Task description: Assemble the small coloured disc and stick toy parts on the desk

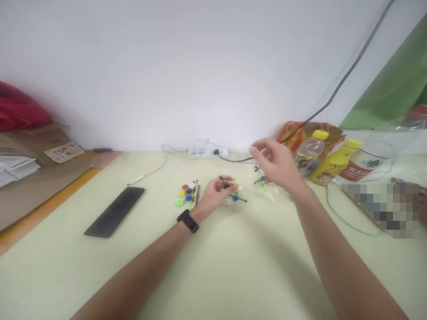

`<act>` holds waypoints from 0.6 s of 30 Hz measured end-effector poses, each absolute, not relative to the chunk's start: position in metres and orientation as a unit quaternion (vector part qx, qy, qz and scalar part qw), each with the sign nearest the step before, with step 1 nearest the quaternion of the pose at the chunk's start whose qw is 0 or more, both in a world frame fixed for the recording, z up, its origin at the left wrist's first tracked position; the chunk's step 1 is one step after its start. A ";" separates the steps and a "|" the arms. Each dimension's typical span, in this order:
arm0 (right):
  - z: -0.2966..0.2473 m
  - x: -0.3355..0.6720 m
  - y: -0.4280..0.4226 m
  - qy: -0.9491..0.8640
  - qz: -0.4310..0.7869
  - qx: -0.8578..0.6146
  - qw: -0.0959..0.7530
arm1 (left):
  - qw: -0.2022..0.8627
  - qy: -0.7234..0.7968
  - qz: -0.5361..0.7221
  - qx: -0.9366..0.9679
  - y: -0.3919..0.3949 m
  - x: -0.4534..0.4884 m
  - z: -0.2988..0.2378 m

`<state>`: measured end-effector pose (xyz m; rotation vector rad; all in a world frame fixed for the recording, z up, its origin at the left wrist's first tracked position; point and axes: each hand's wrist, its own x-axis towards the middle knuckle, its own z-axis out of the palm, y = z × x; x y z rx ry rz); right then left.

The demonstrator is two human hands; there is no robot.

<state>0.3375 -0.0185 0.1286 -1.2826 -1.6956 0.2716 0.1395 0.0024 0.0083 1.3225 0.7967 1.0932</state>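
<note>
My left hand (216,194), with a black watch on its wrist, is closed low over the table, and a thin black piece (222,179) sticks up at its fingertips. Right beside those fingers are small blue and yellow plastic parts (239,198), partly hidden. My right hand (276,163) is raised further right, thumb and forefinger drawn together; what they hold, if anything, cannot be made out. Under it lies a clear plastic bag (270,192) with coloured parts. Left of my left hand are several round coloured caps (188,198) and thin blue and yellow sticks (196,195).
A black phone-like slab (115,212) lies at left, near a white cable (136,180). By the wall sits a power strip (207,149). Bottles (336,162), a patterned bag (290,133) and a red-and-white container (363,165) stand at right. Cardboard boxes (36,138) fill the far left.
</note>
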 end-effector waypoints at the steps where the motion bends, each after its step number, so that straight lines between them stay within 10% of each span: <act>1: 0.122 0.339 -0.017 -0.689 0.145 -0.526 0.478 | 0.586 0.343 0.462 0.570 0.000 0.139 0.010; 8: 0.055 0.328 -0.044 -0.633 0.435 -0.464 0.441 | 0.624 0.359 0.363 0.591 -0.041 0.122 0.024; 18: 0.037 0.318 -0.083 -0.584 0.482 -0.475 0.448 | 0.537 0.391 0.421 0.617 -0.058 0.090 0.024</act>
